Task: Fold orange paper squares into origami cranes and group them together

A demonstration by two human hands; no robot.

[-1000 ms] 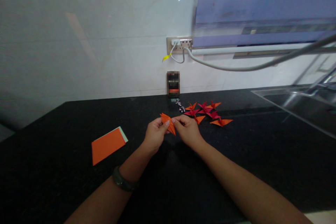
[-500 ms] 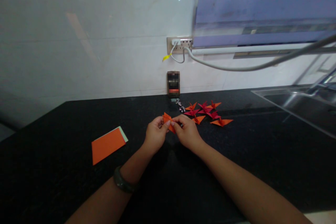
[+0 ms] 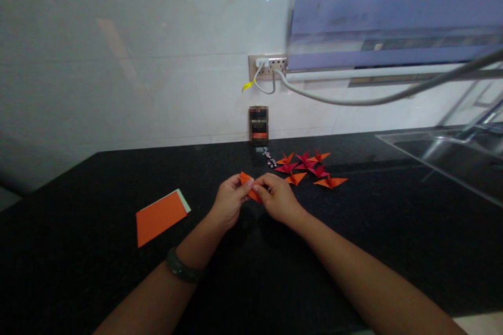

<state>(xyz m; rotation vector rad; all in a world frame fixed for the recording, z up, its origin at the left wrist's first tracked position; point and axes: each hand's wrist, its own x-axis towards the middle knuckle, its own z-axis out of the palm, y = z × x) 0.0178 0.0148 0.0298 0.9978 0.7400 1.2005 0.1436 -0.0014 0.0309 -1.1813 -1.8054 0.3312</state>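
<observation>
Between your two hands, just above the black counter (image 3: 78, 272), sits the folded orange paper piece (image 3: 249, 187), pinched from both sides. Your left hand (image 3: 228, 203) is curled nearly closed, thumb and forefinger tips on the piece's left flap; your right hand (image 3: 278, 200) is likewise mostly closed, fingertips pressed onto its right edge, so the two grips nearly touch. How the folds lie under the fingers cannot be made out. Just beyond your right hand, toward the wall, lies a cluster of finished red and orange folded shapes (image 3: 310, 166), near but apart from your knuckles. Well off to the left of your left hand rests a flat stack of orange sheets (image 3: 160, 215) with a pale edge showing beneath. Straight ahead of both hands, a small dark box (image 3: 258, 124) leans against the wall below a socket (image 3: 268, 66), from which a grey cable (image 3: 353, 99) runs off to the right. Risks, as judged: with both grips so close together, uneven pull could tear the thin paper at a crease or skew the fold; a slip of either pinch would drop the piece; a right-hand sweep forward could scatter the finished shapes.
</observation>
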